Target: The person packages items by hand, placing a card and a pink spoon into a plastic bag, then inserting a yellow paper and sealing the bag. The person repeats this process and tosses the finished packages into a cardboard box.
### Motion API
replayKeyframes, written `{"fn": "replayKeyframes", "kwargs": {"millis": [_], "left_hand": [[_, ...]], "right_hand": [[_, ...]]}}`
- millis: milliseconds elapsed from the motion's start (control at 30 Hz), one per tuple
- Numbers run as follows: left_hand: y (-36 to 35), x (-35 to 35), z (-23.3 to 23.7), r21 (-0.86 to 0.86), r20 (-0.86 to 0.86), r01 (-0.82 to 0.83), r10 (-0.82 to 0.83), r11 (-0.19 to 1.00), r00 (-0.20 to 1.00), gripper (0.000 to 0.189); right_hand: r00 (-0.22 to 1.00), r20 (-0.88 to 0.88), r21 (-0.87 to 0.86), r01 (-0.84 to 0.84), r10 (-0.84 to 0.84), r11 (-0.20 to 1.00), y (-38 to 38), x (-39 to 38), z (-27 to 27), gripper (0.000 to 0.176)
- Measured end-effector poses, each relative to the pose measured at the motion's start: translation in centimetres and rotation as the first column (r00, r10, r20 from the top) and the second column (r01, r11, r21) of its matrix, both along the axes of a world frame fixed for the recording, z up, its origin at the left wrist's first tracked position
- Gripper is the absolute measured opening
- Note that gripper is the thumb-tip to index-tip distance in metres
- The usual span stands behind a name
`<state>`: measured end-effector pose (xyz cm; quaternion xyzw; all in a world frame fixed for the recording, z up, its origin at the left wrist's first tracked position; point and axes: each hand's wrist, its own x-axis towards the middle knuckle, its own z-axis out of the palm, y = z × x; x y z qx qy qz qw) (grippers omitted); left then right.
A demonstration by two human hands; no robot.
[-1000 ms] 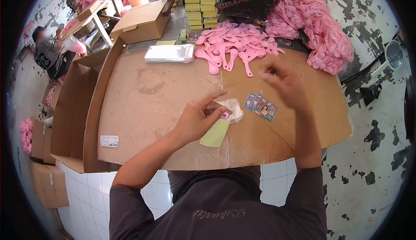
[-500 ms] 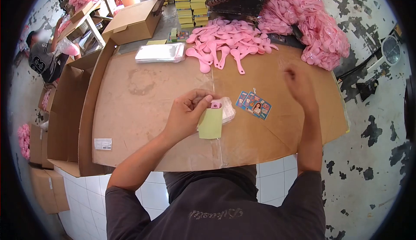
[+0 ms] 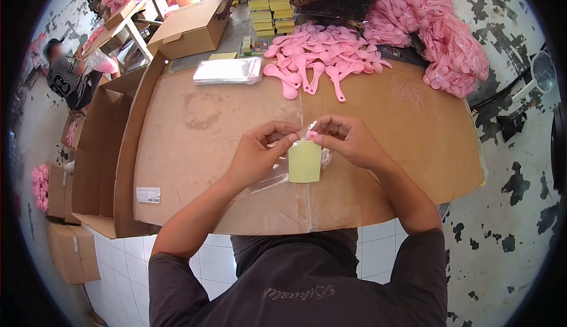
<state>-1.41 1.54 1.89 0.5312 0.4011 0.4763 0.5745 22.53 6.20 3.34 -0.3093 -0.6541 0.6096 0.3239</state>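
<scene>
A pale yellow-green card hangs upright between my hands, apparently inside a clear plastic bag. At its top edge shows a small pink piece, which looks like the handle end of a spoon. My left hand is closed, thumb and fingers pinching the upper left corner. From the other side my right hand pinches at the top, its thumb by the pink piece. Partly behind the card lie clear plastic bags. A heap of pink spoons rests farther back on the cardboard.
A packet of clear bags lies at the back left. Stacks of cards stand behind it. Bagged pink spoons fill the back right. An open cardboard box adjoins the left edge. A person sits far left.
My right hand has come in from the right to the top of the card and pinches there. The blue printed cards no longer show; my right hand and arm now cover that spot.
</scene>
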Motion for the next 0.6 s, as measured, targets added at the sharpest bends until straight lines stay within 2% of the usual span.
{"fn": "replayKeyframes", "kwargs": {"millis": [67,267,367,467,600], "left_hand": [[0.1,-0.2,-0.2,-0.013,-0.052,-0.010,0.009,1.000,0.999,0.023],[0.4,-0.2,-0.9,-0.044,0.036,-0.031,0.032,0.999,0.999,0.019],[0.6,-0.2,-1.3,-0.025,0.011,-0.027,0.028,0.999,1.000,0.018],[0.7,-0.2,-2.2,0.033,-0.011,-0.049,0.049,0.998,0.999,0.016],[0.9,-0.5,-2.8,0.084,-0.078,-0.055,0.061,0.995,0.995,0.014]], "right_hand": [[0.998,0.013,-0.011,0.059,-0.059,0.998,0.0,0.4,-0.2,0.021],[0.995,-0.034,-0.031,0.091,-0.092,0.995,0.4,0.8,-1.1,0.017],[0.997,-0.023,-0.018,0.074,-0.075,0.997,0.5,0.9,-1.8,0.016],[0.990,0.124,0.153,0.050,-0.070,0.987,0.6,1.3,-2.6,0.014],[0.999,-0.004,0.035,0.050,-0.050,0.998,0.6,1.2,-3.0,0.014]]}}
